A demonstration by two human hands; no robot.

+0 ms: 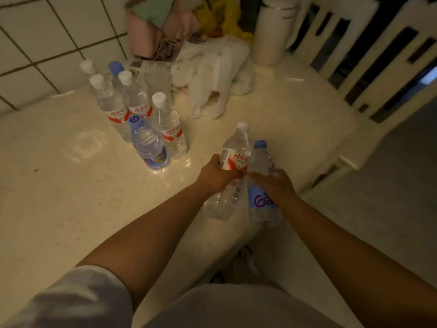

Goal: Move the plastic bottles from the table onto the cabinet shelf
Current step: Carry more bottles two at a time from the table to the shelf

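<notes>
While 6 bottles (pixel 132 107) were left standing near the tiled wall (pixel 35 43), bare table (pixel 59 197) was recorded around them. Over the table's near edge, a white-capped bottle (pixel 234 147) was gripped by the left hand (pixel 218 174); a blue-capped bottle (pixel 261 159) by the right hand (pixel 274 183).

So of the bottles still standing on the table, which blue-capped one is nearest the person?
The blue-capped bottle at the front of the standing cluster, with a purple-and-blue label. The other blue cap sits at the back, behind the white-capped ones.
</notes>
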